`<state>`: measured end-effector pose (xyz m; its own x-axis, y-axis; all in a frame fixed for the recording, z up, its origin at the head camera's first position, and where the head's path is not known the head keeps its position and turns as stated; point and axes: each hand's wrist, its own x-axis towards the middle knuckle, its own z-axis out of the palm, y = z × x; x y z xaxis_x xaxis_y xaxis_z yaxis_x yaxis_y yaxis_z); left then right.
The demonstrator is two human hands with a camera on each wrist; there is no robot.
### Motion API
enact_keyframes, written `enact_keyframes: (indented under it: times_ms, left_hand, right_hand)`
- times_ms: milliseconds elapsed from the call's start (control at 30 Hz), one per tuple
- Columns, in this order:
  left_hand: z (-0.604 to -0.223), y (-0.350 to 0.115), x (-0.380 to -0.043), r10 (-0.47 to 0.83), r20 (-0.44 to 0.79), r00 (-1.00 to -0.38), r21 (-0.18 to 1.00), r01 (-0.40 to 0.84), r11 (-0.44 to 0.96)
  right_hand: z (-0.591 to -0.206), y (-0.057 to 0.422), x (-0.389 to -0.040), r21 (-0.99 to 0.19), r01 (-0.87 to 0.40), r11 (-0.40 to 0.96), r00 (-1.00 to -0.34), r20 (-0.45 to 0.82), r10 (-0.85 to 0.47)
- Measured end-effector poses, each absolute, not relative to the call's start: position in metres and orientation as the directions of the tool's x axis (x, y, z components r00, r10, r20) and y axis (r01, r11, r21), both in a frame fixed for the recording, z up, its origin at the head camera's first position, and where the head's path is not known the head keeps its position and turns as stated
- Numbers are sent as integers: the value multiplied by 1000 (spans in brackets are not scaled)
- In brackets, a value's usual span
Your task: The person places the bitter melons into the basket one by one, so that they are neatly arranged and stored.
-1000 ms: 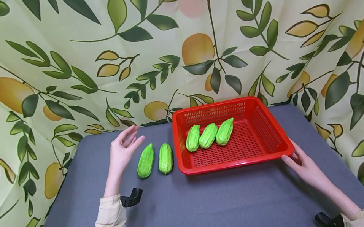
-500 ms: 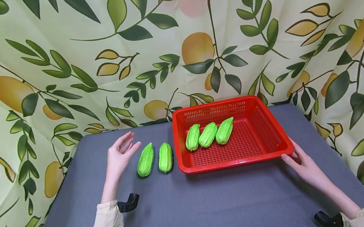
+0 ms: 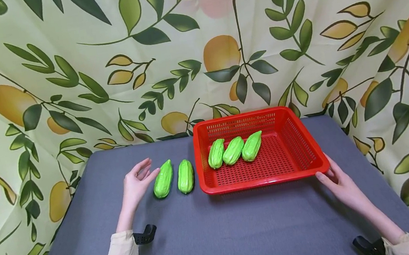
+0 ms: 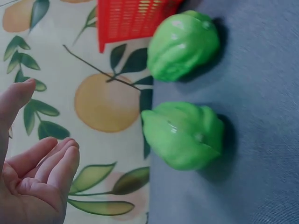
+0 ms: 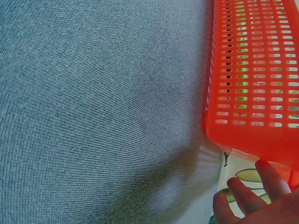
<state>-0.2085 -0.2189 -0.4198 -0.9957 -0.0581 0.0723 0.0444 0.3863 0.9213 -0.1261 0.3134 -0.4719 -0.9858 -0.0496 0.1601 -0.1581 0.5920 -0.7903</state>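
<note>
Two green ridged gourds, a left one [image 3: 163,179] and a right one [image 3: 185,176], lie side by side on the grey cloth. My left hand [image 3: 137,183] hovers just left of the nearer one, fingers loosely bent, holding nothing. In the left wrist view its palm [image 4: 39,179] shows, with a gap between thumb and fingers, apart from both gourds. A red slotted basket [image 3: 258,183] stands to the right with three similar gourds [image 3: 233,150] in its left half. My right hand [image 3: 340,185] holds the basket's front right corner, thumb at the front and fingers at the side.
A grey cloth [image 3: 242,234] covers the table. Behind it and along both sides hangs a leaf-and-fruit patterned curtain [image 3: 174,15]. A black strap mount [image 3: 145,234] sits on the left wrist, another mount [image 3: 368,247] on the right.
My left hand has shifted slightly left and come down beside the left gourd. The right hand, basket and gourds stay in place.
</note>
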Motion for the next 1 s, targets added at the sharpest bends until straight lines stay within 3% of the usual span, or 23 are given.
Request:
enact_keyframes:
  times_ms: [667, 1000]
  left_hand:
    - [-458, -228, -213, -67, -14, -998, 840, -47, 541]
    - [-472, -225, -213, -32, -11, -999, 808, -28, 589]
  right_hand:
    - [-475, 315, -126, -790, -166, 591, -984, 170, -49]
    - [-473, 315, -127, -784, -159, 600, -985, 163, -48]
